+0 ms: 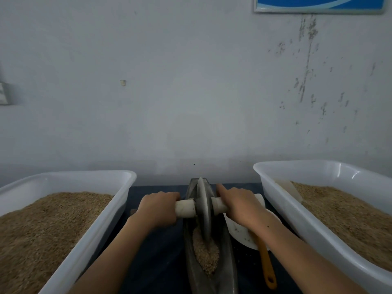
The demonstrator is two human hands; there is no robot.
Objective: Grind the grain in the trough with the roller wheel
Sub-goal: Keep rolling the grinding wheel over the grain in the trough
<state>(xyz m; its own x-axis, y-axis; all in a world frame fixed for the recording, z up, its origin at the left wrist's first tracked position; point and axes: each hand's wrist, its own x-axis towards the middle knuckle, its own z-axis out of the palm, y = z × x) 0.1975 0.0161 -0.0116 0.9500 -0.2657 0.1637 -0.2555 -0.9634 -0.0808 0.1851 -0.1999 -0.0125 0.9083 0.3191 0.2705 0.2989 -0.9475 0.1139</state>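
A dark boat-shaped trough lies lengthwise in front of me on a dark cloth, with brown grain heaped in its near half. A grey roller wheel stands on edge in the trough's far half, on a pale wooden axle. My left hand grips the axle's left end. My right hand holds the right end, its index finger pointing forward beside the wheel.
A white tub of brown grain stands at the left and another white tub of grain at the right. A white plate with an orange-handled tool lies right of the trough, under my right forearm. A wall rises close behind.
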